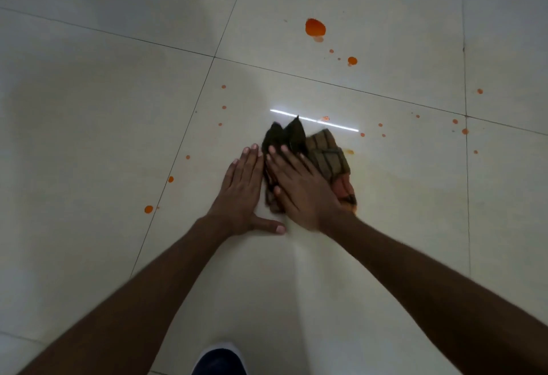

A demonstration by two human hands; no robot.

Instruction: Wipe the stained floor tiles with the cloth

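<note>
Cloth (323, 161), one crumpled checked brown piece, lies on the pale floor tiles (385, 226), pinned under the right hand (302, 188), palm flat and fingers spread, not clenched. Just beside it, the left hand (241, 191) rests open and flat on the tile. One large orange stain (315, 27) and many small drops lie farther off.

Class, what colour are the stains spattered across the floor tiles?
Orange. The head view shows it best on the biggest stain, beyond the cloth.

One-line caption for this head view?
Right hand presses a cloth on orange-spattered tiles; left hand braces flat.
</note>
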